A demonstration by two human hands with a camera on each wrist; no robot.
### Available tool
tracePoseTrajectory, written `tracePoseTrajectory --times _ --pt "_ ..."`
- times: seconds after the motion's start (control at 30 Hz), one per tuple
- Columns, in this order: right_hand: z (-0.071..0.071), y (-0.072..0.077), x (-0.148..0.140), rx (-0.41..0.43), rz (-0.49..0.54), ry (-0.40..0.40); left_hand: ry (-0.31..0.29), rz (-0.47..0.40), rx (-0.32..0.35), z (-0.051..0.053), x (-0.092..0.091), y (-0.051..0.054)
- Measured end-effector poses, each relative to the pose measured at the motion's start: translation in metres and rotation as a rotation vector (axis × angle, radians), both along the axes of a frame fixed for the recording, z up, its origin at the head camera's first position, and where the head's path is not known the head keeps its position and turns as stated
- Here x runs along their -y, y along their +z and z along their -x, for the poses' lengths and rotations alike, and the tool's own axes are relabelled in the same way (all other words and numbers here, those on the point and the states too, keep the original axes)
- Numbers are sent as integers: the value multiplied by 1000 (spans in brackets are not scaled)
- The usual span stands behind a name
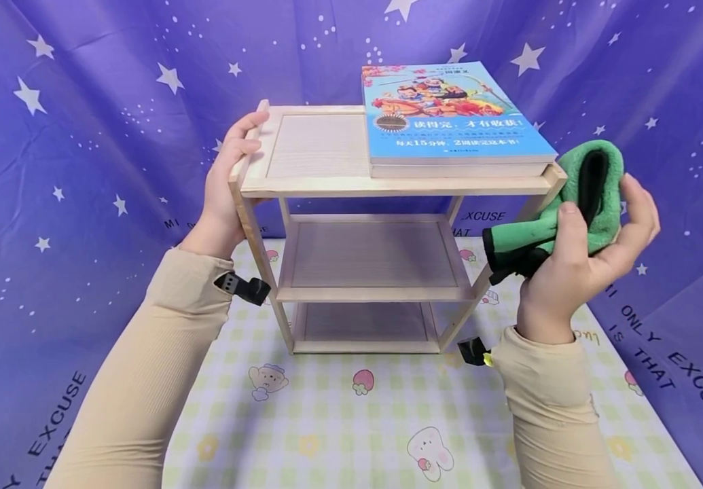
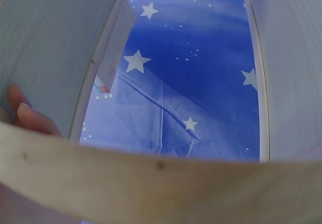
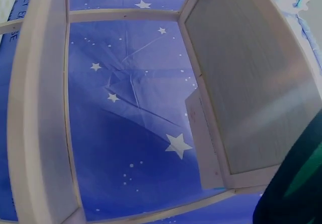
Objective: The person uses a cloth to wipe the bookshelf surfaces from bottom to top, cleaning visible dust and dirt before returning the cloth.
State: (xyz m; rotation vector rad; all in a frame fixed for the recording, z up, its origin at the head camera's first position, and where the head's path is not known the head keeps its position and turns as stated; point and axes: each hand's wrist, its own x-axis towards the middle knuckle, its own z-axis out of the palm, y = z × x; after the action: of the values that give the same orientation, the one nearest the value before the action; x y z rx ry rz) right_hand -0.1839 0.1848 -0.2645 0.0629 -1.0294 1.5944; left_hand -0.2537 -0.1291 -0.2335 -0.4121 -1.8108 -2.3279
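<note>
A three-tier wooden shelf stands upright in the head view. My left hand grips the left end of its top tier, fingers over the end rail; some of its fingertips show against the panel's underside in the left wrist view. A folded green cloth with black edging is held in my right hand, beside the shelf's top right corner. The thumb lies across the cloth's front. In the right wrist view, only a dark edge of the cloth appears at lower right.
Blue-covered books lie stacked on the right part of the top tier. Beneath the shelf is a checked tablecloth with cartoon prints. A purple star-patterned curtain hangs behind and on both sides.
</note>
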Motion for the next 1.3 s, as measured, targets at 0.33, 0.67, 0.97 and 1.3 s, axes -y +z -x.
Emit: tracePoseTrajectory --times 0.33,0.67,0.97,1.3 --pt "3 6 -9 113 -104 256 -5 1 -9 0 1 -1" --pt "-7 19 -14 321 -256 333 -26 -34 -25 -1 1 -2" --pt "4 15 -18 386 -199 286 -33 -40 -35 -1 0 -2" --pt "10 3 -22 496 -215 190 -29 -32 -18 -1 0 -1"
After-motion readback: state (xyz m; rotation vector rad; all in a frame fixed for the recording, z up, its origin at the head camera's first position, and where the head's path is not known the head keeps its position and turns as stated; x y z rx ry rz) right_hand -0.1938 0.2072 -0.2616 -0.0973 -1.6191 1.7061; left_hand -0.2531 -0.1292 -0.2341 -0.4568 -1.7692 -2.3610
